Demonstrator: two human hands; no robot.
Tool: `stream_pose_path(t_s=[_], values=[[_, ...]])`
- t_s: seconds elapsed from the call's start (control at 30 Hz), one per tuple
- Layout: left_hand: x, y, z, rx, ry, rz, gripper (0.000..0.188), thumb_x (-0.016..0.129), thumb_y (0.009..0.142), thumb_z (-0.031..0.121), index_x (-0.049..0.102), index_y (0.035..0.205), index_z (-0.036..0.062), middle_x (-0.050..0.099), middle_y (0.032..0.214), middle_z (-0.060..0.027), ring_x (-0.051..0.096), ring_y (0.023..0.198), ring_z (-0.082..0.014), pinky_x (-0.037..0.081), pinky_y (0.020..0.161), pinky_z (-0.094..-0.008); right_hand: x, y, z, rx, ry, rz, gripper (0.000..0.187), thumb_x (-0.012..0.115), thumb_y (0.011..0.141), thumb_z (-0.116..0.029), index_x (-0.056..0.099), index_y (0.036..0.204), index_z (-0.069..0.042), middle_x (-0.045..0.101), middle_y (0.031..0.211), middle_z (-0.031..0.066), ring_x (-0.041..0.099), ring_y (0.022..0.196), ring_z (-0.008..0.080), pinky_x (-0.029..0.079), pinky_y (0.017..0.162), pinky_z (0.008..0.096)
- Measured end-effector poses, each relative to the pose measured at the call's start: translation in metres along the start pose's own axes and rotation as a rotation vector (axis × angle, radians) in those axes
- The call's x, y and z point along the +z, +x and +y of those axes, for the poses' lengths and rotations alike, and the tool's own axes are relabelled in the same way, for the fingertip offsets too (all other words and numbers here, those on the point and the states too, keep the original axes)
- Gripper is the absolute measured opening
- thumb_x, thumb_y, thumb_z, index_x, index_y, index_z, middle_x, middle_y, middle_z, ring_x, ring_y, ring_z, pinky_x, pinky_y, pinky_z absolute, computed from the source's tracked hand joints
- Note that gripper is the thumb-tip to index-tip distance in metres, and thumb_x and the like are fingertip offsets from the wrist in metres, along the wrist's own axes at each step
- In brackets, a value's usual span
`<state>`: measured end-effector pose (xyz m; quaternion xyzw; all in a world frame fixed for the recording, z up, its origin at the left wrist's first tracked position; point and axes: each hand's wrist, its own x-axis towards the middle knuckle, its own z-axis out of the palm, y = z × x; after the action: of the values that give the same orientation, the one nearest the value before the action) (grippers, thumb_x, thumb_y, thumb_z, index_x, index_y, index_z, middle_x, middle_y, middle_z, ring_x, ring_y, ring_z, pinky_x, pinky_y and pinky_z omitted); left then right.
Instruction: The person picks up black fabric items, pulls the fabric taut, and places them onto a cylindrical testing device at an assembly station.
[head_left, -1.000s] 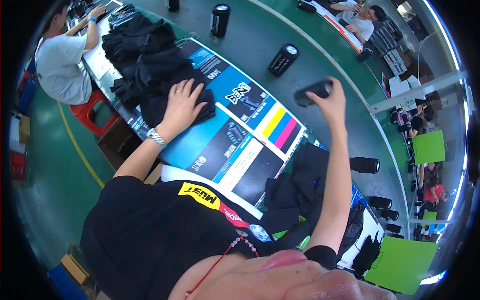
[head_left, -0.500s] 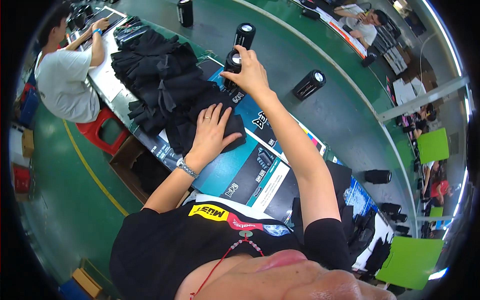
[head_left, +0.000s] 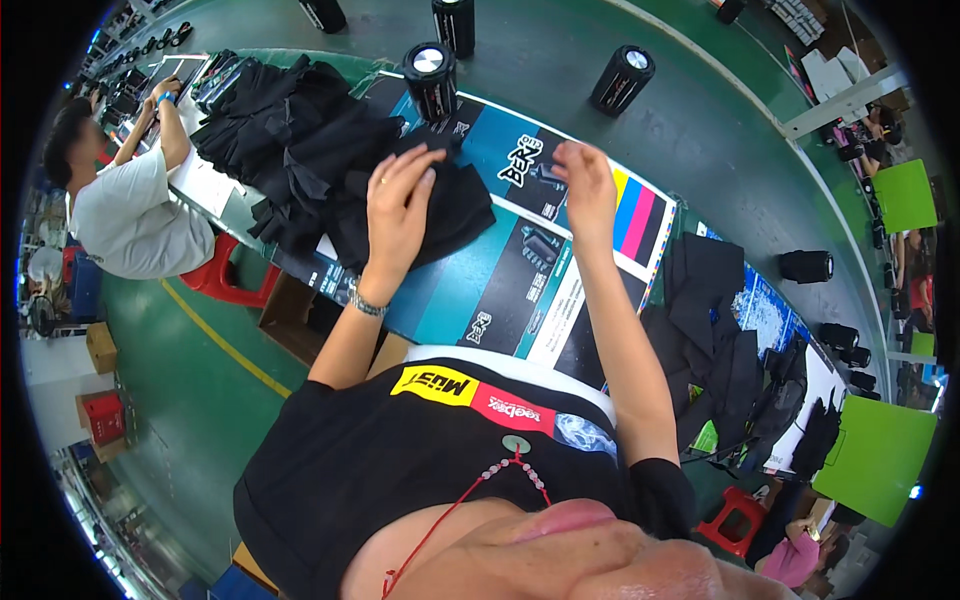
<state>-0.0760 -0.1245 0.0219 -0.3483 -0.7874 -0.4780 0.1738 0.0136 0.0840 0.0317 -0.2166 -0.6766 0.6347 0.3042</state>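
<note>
My left hand rests with spread fingertips on a black fabric piece, the nearest one of a black fabric pile on the table. My right hand hovers empty, fingers loosely apart, above the blue printed sheets that cover the table, just right of that fabric piece. A black cylinder with a silver top stands on the grey-green belt just beyond both hands.
More black cylinders stand along the belt. Another person in a grey shirt works at the far left by a red stool. Dark fabric pieces lie at my right, and green chairs stand beyond them.
My right hand carried a black cylinder from the right, set it on the belt, then drew back empty. My left hand rose from lying flat onto its fingertips on the fabric.
</note>
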Motion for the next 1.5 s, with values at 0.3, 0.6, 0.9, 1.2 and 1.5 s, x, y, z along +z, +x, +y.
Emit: stream_pose_path(t_s=[0.3, 0.6, 0.9, 1.2, 1.5], values=[[0.014, 0.027, 0.034, -0.607, -1.046, -0.15, 0.032, 0.043, 0.102, 0.019, 0.059, 0.118, -0.0031, 0.065, 0.108, -0.0078, 0.061, 0.098, -0.0116, 0.047, 0.086, -0.0234, 0.034, -0.033, 0.005, 0.194, 0.285, -0.395, 0.044, 0.064, 0.091, -0.021, 0.048, 0.124, 0.003, 0.061, 0.113, 0.0139, 0.061, 0.104, 0.0205, 0.048, 0.091, 0.0304], [0.052, 0.041, 0.025, -0.73, -1.293, -0.127, 0.031, 0.045, 0.101, 0.023, 0.059, 0.116, -0.0007, 0.066, 0.109, -0.0073, 0.064, 0.096, -0.0124, 0.051, 0.083, -0.0244, -0.017, -0.003, -0.011, 0.178, 0.632, -0.07, 0.024, 0.064, 0.083, -0.005, 0.063, 0.106, 0.0, 0.067, 0.101, 0.0061, 0.063, 0.093, 0.0151, 0.049, 0.084, 0.0272], [0.093, 0.041, 0.023, -0.838, -1.64, -0.171, 0.035, 0.044, 0.1, 0.036, 0.052, 0.093, 0.0034, 0.046, 0.072, -0.0031, 0.043, 0.064, -0.013, 0.039, 0.06, -0.0259, -0.091, 0.003, 0.001, 0.304, 0.983, -0.283, 0.016, 0.044, 0.094, -0.014, 0.053, 0.1, -0.003, 0.052, 0.071, 0.0087, 0.042, 0.055, 0.0124, 0.034, 0.046, 0.0247], [0.064, 0.043, 0.053, -0.527, -1.703, -0.471, 0.051, 0.038, 0.102, 0.035, 0.045, 0.133, -0.0039, 0.057, 0.12, -0.0091, 0.059, 0.107, -0.0153, 0.047, 0.094, -0.0274, -0.044, -0.022, -0.045, 0.296, 0.383, -0.193, 0.009, 0.061, 0.09, -0.011, 0.058, 0.094, -0.004, 0.056, 0.083, 0.0036, 0.045, 0.052, 0.0079, 0.031, 0.043, 0.0202], [0.089, 0.027, 0.041, 0.036, -0.765, -0.305, 0.033, 0.043, 0.101, 0.022, 0.054, 0.125, 0.0021, 0.054, 0.126, -0.0103, 0.054, 0.115, -0.0198, 0.041, 0.1, -0.0329, -0.025, -0.046, -0.029, 0.297, 0.23, -0.298, 0.022, 0.069, 0.084, -0.01, 0.061, 0.103, -0.002, 0.059, 0.077, 0.0009, 0.049, 0.05, 0.0068, 0.033, 0.041, 0.0203]])
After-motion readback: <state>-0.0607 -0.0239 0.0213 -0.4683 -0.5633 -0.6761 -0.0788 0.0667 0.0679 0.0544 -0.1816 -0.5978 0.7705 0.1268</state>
